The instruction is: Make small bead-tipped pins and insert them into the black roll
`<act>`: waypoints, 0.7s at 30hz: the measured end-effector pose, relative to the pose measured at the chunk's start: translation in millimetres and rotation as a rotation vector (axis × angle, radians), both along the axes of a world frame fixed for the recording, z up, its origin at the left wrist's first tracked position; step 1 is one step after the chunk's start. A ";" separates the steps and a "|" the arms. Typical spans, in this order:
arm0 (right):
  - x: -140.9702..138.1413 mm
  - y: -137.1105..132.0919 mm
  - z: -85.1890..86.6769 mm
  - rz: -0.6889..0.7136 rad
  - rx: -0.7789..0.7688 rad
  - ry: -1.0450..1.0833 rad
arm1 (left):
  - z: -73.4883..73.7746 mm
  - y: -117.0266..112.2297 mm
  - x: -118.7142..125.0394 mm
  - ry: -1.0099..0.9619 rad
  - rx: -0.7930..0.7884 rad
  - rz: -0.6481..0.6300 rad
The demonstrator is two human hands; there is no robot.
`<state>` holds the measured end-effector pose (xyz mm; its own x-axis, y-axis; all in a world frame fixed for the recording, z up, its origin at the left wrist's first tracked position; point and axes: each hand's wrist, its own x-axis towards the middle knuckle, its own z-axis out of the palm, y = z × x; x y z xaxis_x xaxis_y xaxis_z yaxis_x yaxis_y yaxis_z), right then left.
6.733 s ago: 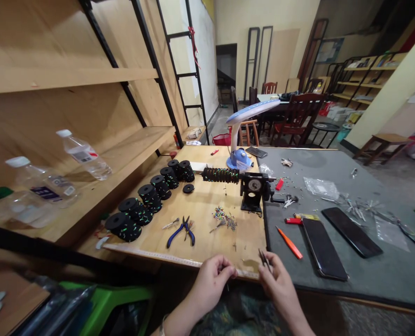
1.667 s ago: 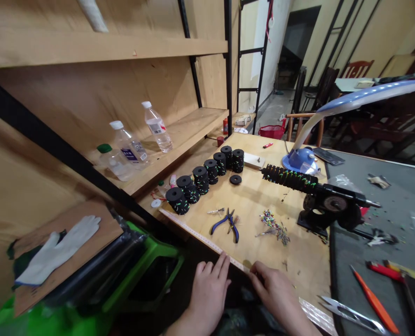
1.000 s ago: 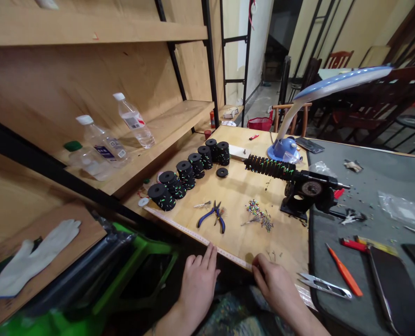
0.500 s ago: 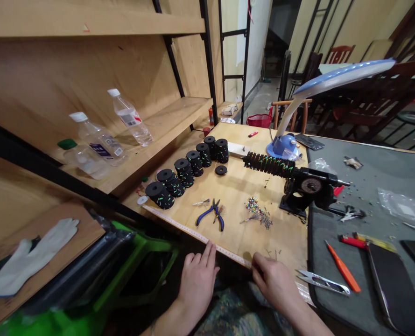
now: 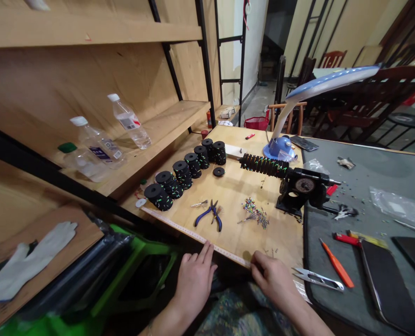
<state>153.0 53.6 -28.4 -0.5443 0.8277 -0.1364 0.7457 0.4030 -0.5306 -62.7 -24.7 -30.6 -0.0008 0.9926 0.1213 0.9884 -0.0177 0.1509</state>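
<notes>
The measuring strip [image 5: 228, 254] under your hands looks thin, light and bendy, more like paper or plastic tape than a rigid rule, so expect it to give easily if it lifts anywhere. It seems to be stuck down along the front edge of the wooden tabletop [image 5: 235, 237], and if so it should stay put under light pressure; scraping or picking at its edge is what could crease or tear it. Its face is probably smooth enough for a fine thread or wire to slide on, so pressing straight down with a fingertip should serve you better than pinching. The best place to bear on it is the bare stretch between your two hands, where the markings are uncovered. Your left hand [image 5: 195, 275] has its fingers stretched out, the longest tips resting at the strip, and you grasp nothing that shows there. Your right hand [image 5: 273, 273] is curled at the strip farther along, thumb and fingers drawn together with the tips out of sight, so I cannot tell whether you pinch something fine. The strip itself is narrow and pale, faintly pinkish, with small graduation marks too fine to read; it runs from near the closest black spool [image 5: 158, 198], past the blue-handled pliers [image 5: 203, 217], to your right hand.
</notes>
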 end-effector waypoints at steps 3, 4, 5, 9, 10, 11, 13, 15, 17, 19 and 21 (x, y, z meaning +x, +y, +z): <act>-1.1 -0.3 1.5 0.000 0.007 0.004 | -0.8 -1.0 1.5 0.026 -0.019 0.000; -1.7 -0.4 2.0 0.001 0.010 0.003 | -1.1 -1.2 2.1 0.033 -0.024 0.001; -2.3 -0.5 2.3 0.000 0.014 0.001 | -1.3 -1.3 2.5 0.040 -0.029 0.002; -3.6 -0.2 3.5 -0.013 0.019 0.002 | -1.8 -1.1 3.3 0.052 -0.037 -0.003; -3.6 0.0 4.1 -0.016 0.013 0.010 | -1.8 -1.0 3.3 0.051 -0.036 -0.007; -3.4 0.2 4.8 -0.020 0.006 0.020 | -1.7 -0.9 3.3 0.049 -0.035 -0.009; -2.6 0.6 6.4 -0.029 -0.011 0.037 | -1.2 -0.8 3.4 0.048 -0.035 -0.008; -1.4 0.9 7.5 -0.034 -0.028 0.047 | -0.1 -0.8 3.8 0.050 -0.048 -0.004; 0.1 1.4 7.6 -0.030 -0.047 0.058 | 1.5 -0.6 4.5 0.052 -0.074 0.007; 2.1 1.8 6.5 -0.027 -0.063 0.074 | 3.1 -0.4 5.3 0.050 -0.101 0.019; 4.0 2.2 4.8 -0.030 -0.073 0.093 | 4.2 -0.2 5.7 0.047 -0.115 0.024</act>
<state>157.0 55.8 -23.5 -0.5324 0.8336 -0.1468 0.7031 0.3390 -0.6250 -56.9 -24.8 -26.5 -0.0213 0.9997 0.0072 0.9943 0.0204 0.1043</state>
